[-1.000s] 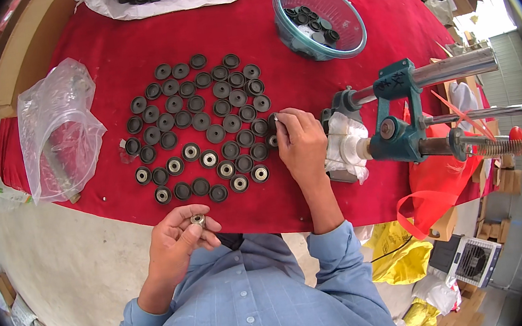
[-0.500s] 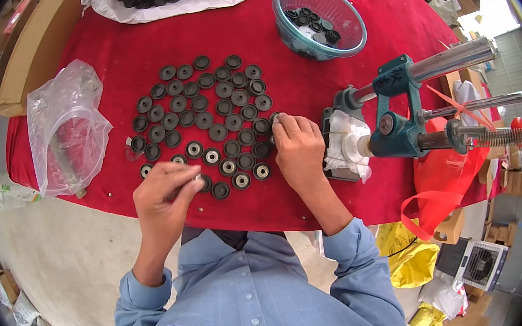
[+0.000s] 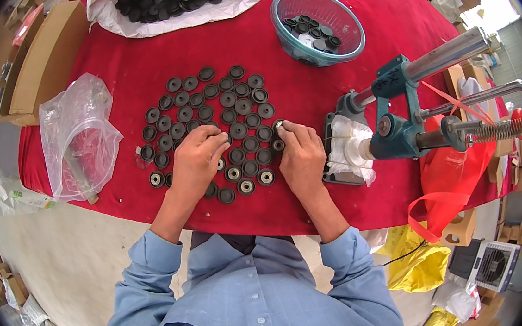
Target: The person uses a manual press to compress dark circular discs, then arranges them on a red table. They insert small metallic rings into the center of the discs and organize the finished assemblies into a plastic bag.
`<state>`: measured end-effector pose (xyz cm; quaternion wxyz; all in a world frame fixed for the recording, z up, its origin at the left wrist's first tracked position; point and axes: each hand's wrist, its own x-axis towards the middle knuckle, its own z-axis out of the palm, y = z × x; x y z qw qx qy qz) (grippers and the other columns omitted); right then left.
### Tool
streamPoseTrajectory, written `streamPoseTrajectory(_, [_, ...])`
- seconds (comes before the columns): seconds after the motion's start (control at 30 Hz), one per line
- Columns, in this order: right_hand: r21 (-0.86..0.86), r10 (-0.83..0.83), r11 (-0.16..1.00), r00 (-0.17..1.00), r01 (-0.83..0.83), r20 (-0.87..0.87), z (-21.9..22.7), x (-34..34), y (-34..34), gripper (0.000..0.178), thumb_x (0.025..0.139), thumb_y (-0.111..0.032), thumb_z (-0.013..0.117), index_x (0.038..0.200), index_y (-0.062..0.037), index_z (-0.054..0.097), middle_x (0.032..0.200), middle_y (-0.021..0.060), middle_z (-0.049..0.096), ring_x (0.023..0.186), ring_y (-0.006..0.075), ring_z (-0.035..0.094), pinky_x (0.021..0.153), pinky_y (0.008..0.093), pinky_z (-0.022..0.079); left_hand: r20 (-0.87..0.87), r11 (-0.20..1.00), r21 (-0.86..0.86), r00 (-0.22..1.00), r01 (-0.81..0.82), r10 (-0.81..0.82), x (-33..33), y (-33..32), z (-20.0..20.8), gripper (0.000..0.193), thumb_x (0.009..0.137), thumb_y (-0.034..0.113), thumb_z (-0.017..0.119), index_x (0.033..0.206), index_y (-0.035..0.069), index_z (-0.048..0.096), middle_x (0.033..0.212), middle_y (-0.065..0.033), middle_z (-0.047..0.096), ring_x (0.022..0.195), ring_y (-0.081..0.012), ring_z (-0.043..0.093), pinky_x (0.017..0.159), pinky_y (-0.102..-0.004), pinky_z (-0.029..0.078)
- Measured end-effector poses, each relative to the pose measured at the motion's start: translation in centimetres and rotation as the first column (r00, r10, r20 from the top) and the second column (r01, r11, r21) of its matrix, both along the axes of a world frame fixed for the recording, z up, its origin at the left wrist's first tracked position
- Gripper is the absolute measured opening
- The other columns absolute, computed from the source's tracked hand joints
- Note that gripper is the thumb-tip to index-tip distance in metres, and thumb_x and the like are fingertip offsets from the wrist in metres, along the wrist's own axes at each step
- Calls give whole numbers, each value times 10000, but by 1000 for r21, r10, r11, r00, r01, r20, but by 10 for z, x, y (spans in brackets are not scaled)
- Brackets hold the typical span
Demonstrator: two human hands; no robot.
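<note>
Many round black caps (image 3: 238,130), each with a raised rim, lie face up in a loose group on the red cloth. Several of the nearer ones carry a silver bearing-like ring (image 3: 265,176) in the middle. My left hand (image 3: 200,156) is over the group with thumb and fingers pinched; what lies between its fingertips is too small to make out. At the right edge of the group, my right hand (image 3: 303,156) has its fingertips closed at a black cap with a silver ring (image 3: 278,125). Another ringed cap (image 3: 278,144) sits beside its thumb.
A teal hand press (image 3: 395,110) with white wrapping stands to the right, beside a red bag (image 3: 451,184). Behind is a clear blue basin (image 3: 321,55) holding caps. A white sack (image 3: 109,20) of black discs, a cardboard box (image 3: 50,64) and a plastic bag (image 3: 83,137) lie at back and left.
My left hand has moved right and away from me, across the caps. My right hand stays at the right edge, where a silver ring now shows in the cap at its fingertips.
</note>
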<state>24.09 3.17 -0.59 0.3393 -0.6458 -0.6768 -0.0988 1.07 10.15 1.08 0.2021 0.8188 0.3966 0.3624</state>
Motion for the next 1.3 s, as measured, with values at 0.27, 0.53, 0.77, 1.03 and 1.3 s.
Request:
streamPoseTrajectory(0.27, [-13,-4,1000,999,3,-39,3,0,-1,279,813,14,694,1085,-26,746,1135,66,723,1021,285,694,863,420,557,-220,987,131,973,96,-65,-3,-2,11,275,847,48,822,1116,11,780,1126,-95,712,1007,-278,668,840,-412,552])
streamPoseTrajectory(0.53, [-14,-11,1000,997,10,-71,1,1,-2,270,820,13,698,1080,-39,752,1137,66,729,1037,289,700,856,420,554,-433,970,193,900,146,-50,-13,-21,21,384,902,133,758,1262,2,733,1303,-83,671,1223,-278,598,1026,-481,444])
streamPoseTrajectory(0.77, [-60,6,998,990,-15,-140,8,-1,-1,348,779,79,658,1098,-34,739,1152,96,715,1058,329,677,915,455,536,-440,980,164,898,112,-29,-13,-24,22,381,942,181,725,1284,12,718,1347,-93,650,1288,-283,573,1075,-491,411])
streamPoseTrajectory(1.03, [-61,12,998,950,-32,-313,4,3,-3,362,826,125,625,1158,-5,687,1168,179,679,1093,397,653,953,490,526,118,967,0,961,-254,252,-75,-38,60,169,942,-18,687,1098,13,744,1058,-109,742,962,-204,719,901,-326,570])
streamPoseTrajectory(1.3, [-50,30,997,938,-51,-345,3,6,-4,347,826,113,630,1147,-5,687,1160,178,679,1094,399,649,950,495,523,721,714,-523,-205,466,662,-226,4,94,615,1113,397,489,1550,-30,414,1554,-293,510,1308,-406,608,1078,-503,540])
